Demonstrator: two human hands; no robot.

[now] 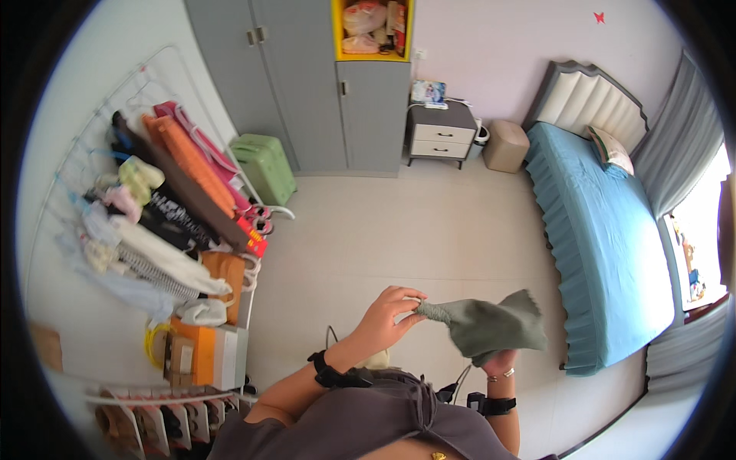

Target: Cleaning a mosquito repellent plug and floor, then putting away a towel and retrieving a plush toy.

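A grey-green cloth garment point(494, 322) is held up in front of my body, above the floor. Its narrow, gathered end is pinched between the thumb and fingers of my left hand point(391, 313). The wider part of the fabric spreads to the right, with a ruffled or jagged edge at its far corner. My right hand point(501, 362) holds the garment from below, and the cloth covers most of its fingers. I wear a black strap on each wrist, and bracelets circle the right one.
On the left, a clothes rack point(103, 109) carries many garments, with boxes point(198, 353) and a shoe rack point(167, 425) below. A green suitcase point(264, 169) stands by the grey wardrobe point(305, 92). Beyond are a nightstand point(440, 135) and a stool point(506, 146). The blue-covered bed point(604, 247) is right.
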